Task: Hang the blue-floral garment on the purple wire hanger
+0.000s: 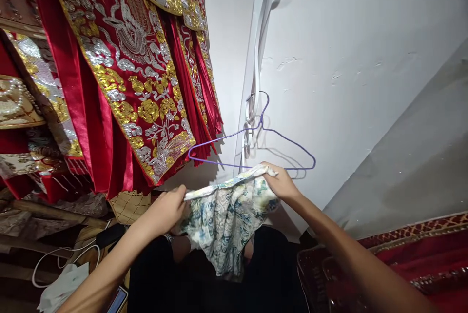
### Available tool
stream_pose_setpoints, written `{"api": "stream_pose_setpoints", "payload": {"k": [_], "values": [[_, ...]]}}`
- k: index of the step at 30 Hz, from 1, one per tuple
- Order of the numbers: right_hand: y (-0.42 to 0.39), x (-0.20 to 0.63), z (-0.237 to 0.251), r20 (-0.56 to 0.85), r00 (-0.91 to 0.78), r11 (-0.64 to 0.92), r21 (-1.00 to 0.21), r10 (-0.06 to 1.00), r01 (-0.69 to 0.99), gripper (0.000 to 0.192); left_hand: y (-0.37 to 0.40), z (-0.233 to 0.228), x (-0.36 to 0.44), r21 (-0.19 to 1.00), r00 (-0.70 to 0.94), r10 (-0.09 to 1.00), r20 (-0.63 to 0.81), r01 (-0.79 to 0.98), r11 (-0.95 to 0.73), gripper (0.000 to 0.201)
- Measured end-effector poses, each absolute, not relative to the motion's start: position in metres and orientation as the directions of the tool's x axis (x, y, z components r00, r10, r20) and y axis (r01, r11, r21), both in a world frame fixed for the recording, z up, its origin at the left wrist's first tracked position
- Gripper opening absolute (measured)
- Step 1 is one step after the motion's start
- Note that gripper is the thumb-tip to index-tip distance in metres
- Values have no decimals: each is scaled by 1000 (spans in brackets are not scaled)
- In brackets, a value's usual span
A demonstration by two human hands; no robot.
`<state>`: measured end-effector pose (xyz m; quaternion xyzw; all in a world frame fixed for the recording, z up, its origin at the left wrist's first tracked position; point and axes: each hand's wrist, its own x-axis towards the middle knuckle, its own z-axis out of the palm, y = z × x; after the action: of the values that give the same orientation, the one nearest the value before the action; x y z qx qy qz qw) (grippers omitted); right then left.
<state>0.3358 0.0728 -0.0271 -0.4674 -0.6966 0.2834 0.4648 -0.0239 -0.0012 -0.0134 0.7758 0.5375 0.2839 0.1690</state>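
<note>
A light floral-print cloth garment [230, 220] with blue and green patterning hangs in folds between my two hands. My left hand [168, 210] is closed round one end of its upper edge. At the other end, my right hand [280, 181] grips the same edge, which is pulled fairly straight. Just above and behind the cloth, a purple wire hanger [285, 137] hangs by its hook from a white strap [256, 74] against the wall. The hanger carries nothing, and I see a gap between its lower bar and most of the cloth.
A red embroidered costume [146, 84] with gold and silver sequins hangs at the left, close to the hanger. A white cable [47, 254] and crumpled white tissue [66, 286] lie at the lower left. Red fabric [420, 264] sits at the lower right, below the white wall [351, 49].
</note>
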Motion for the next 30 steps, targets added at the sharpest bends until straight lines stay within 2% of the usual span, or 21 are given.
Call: {"api": "stream_pose_setpoints", "payload": {"k": [6,10,12,14,16,18,20,21,23,24,25,26,28,30], "values": [[36,374,-11,353,-66,346,-837,933,423,13,11,37,7,377,313,801,510,756,-535,12],[16,375,6,325,-24,305,-856,945,417,16,16,68,27,341,349,719,602,701,-626,14],[3,365,12,302,-76,307,-868,950,390,14,22,78,35,365,384,708,593,656,-661,16],[-12,350,15,317,-199,371,-847,927,380,9,32,83,43,373,418,701,578,629,-682,21],[-27,337,17,370,-305,469,-798,877,379,20,45,82,48,358,426,695,579,634,-686,29],[-39,331,17,415,-335,527,-747,846,405,24,58,77,50,331,405,689,601,659,-676,33],[-45,339,19,440,-260,511,-726,859,460,27,69,70,49,296,381,670,638,681,-669,32],[-45,348,21,451,-171,474,-739,876,479,35,73,67,49,274,377,653,657,688,-672,31],[-42,373,29,465,128,345,-791,876,506,64,77,64,48,226,383,614,690,692,-685,29],[-40,387,35,438,271,257,-819,857,512,76,77,65,48,206,392,601,697,692,-692,28],[-38,401,42,401,360,171,-832,843,527,76,77,66,48,189,403,591,699,692,-696,27],[-36,414,50,344,368,104,-837,864,538,68,76,69,48,176,407,585,701,696,-696,26],[-36,432,68,155,231,13,-854,961,520,42,74,74,46,172,379,583,719,715,-678,25],[-39,436,84,-32,70,-54,-935,997,350,31,74,77,44,217,293,586,755,733,-645,24]]}}
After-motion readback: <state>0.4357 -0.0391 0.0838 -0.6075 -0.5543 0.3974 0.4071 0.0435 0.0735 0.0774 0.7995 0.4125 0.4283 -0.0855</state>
